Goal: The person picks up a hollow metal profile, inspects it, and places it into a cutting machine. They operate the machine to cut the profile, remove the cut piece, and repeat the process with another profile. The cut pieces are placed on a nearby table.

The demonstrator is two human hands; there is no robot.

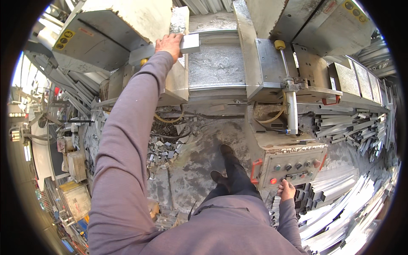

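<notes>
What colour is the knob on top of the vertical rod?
The knob is yellow, seen best in the head view.

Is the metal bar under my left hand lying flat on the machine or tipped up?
Lying flat. The metal bar rests level across the machine bed, with the left hand laid over it.

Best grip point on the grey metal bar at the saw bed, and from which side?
Grip the metal bar near its free right end, from above, as the left hand does now: fingers wrapped across its narrow width. It lies flat and horizontal, top face exposed; the machine housing crowds its left end.
</notes>
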